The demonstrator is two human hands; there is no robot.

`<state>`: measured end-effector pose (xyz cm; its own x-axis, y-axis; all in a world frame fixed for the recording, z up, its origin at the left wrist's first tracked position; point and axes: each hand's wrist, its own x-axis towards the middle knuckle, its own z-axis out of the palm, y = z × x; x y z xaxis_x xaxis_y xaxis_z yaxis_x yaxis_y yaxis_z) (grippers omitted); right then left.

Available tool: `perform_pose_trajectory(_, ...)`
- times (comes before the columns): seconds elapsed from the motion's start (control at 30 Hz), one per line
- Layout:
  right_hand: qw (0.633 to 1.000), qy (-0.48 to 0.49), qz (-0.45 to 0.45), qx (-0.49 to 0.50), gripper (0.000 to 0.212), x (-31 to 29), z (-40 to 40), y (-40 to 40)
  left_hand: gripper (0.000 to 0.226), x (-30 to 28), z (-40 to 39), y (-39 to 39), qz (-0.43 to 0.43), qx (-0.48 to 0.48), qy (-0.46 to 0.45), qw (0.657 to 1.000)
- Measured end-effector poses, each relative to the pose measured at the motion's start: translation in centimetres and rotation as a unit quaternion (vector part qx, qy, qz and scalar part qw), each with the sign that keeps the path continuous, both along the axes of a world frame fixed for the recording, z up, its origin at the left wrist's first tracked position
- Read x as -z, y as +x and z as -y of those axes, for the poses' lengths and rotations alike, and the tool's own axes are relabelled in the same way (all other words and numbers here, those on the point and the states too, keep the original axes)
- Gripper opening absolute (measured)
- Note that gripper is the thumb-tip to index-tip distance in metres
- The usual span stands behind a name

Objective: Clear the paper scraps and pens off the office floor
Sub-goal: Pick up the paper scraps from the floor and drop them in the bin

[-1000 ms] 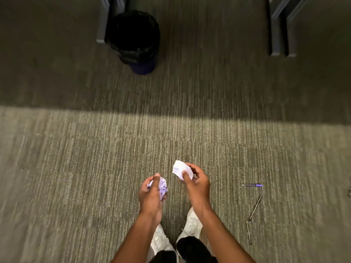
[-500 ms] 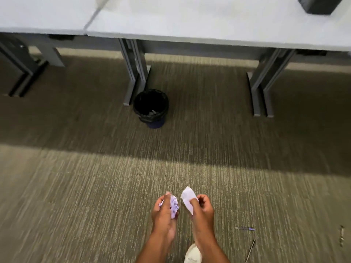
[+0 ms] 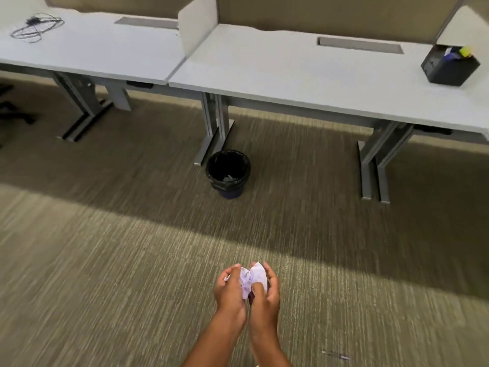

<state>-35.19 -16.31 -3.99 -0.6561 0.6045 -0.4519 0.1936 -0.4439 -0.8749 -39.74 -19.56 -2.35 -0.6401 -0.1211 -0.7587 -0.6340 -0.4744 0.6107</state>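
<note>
My left hand [image 3: 229, 291] grips a crumpled white paper scrap with purple marks [image 3: 245, 283]. My right hand [image 3: 266, 294] holds a second white paper scrap [image 3: 258, 274], pressed against the first. Both hands are close together, low in the view over the carpet. A black-lined waste bin [image 3: 228, 172] stands ahead of them by a desk leg, with some scraps inside. A blue pen [image 3: 335, 354] lies blurred on the carpet to the right of my right arm.
Two grey desks [image 3: 291, 75] run across the top, on metal legs [image 3: 214, 128]. A black pen holder [image 3: 449, 66] stands on the right desk, a coiled cable [image 3: 37, 27] on the left one. A chair base [image 3: 13, 112] shows at far left.
The view has tilted up, so the desks and the pen holder came into sight. My hands came together and the two scraps now touch. The other pens have left the view.
</note>
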Motion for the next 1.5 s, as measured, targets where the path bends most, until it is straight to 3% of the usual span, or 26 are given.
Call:
perform_pose_trajectory(0.07,0.999,-0.029,-0.013,-0.010,0.039,-0.6,0.2,-0.4,0.003,-0.5,0.0,-0.2,0.005,-0.018,0.007,1.000)
perform_pose_trajectory(0.23,0.995,-0.095,-0.037,0.003,0.035,-1.1,0.6,-2.8,0.016,-1.0,0.3,-1.5,0.006,-0.045,0.054,0.998)
perform_pose_trajectory(0.37,0.992,-0.113,-0.046,0.014,0.043,-1.0,1.2,-6.3,0.016,-1.0,1.4,-3.8,0.007,-0.016,0.095,0.995)
perform_pose_trajectory(0.47,0.990,-0.129,-0.058,0.030,0.041,-0.7,1.7,-9.9,0.035,-1.5,2.2,-7.1,0.020,-0.018,0.138,0.990)
perform_pose_trajectory(0.67,0.987,-0.147,-0.050,0.045,0.032,-0.9,4.2,-20.0,0.053,-2.5,4.4,-17.2,0.017,-0.075,0.177,0.981)
perform_pose_trajectory(0.97,0.988,-0.134,-0.032,0.067,0.041,-0.7,6.2,-31.4,0.050,-2.9,6.7,-28.6,0.020,-0.051,0.212,0.976)
perform_pose_trajectory(1.17,0.991,-0.107,0.005,0.078,0.025,0.7,5.4,-37.5,0.043,-1.2,5.7,-34.8,0.016,-0.014,0.129,0.991)
perform_pose_trajectory(1.5,0.983,-0.155,0.042,0.088,0.030,4.9,-0.4,-52.3,0.037,3.0,0.4,-49.2,0.006,0.045,0.054,0.998)
